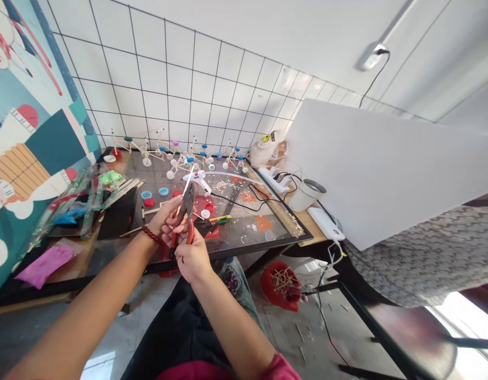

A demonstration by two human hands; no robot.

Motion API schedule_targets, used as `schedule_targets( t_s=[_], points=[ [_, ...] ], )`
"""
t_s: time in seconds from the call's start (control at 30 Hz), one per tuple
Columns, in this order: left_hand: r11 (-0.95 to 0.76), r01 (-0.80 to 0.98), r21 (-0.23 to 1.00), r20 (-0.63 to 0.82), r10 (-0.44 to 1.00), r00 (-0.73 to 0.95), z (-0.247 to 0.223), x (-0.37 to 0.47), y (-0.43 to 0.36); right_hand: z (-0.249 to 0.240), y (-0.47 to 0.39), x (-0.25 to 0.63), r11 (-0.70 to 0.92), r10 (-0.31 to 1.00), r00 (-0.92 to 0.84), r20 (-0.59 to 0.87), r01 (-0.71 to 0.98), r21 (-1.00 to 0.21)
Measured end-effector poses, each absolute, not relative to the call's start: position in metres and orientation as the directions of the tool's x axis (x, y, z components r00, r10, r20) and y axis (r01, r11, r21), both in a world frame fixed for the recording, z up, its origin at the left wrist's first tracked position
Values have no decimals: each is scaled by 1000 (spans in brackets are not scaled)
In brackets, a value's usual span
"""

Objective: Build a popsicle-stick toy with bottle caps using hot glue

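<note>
Close together over the table's front edge are both hands. My right hand [192,257] is closed round the red handles of a pair of pliers [187,203], whose dark jaws point up and away. My left hand [165,219], with a beaded bracelet at the wrist, is closed beside the pliers and holds a thin pale wooden stick [187,182] that rises past the jaws. Whether the jaws touch the stick is not clear. Just behind them a white glue gun [199,180] lies on the table.
Stick models with coloured caps [190,159] line the back. Yellow-green cutters [220,219] and a black cord [244,205] lie right of my hands. A pink packet [48,263] sits left. A power strip [273,180] is at the right edge; a red bin [281,286] stands below.
</note>
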State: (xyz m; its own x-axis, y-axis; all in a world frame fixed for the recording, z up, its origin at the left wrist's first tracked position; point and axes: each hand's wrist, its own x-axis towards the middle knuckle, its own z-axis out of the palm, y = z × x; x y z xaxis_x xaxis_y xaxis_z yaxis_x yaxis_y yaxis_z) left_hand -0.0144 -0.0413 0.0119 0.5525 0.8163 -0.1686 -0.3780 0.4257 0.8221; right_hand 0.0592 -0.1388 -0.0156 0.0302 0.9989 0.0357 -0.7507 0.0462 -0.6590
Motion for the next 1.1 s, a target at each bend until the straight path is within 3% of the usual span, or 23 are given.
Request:
schedule_targets(
  t_s=[0.07,0.2,0.4,0.53,0.73,0.83,0.93,1.1],
  points=[
    [446,-418,791,-151,806,573,11,-15,-41,-15,-132,58,108,993,107,44,-718,-688],
    [267,-583,767,3,907,421,10,-15,-36,-16,-120,64,211,971,223,85,-638,-740],
    [96,-500,861,75,947,311,2,-16,-28,-20,-103,77,232,939,320,125,-321,-918],
    [23,-440,898,130,940,315,1,-14,-30,-17,-96,79,276,916,341,210,-157,-948],
    [-27,-398,917,170,929,330,2,-8,-36,-19,-86,69,265,920,354,169,-245,-933],
    [-224,-209,952,271,933,236,-2,-8,-36,-28,-83,63,267,911,385,152,-266,-926],
    [-433,25,901,425,894,145,-4,-10,-38,-35,-83,56,257,919,372,132,-309,-916],
    [-484,88,871,486,874,-1,0,-10,-44,-38,-89,45,246,942,315,110,-430,-869]
  ],
)
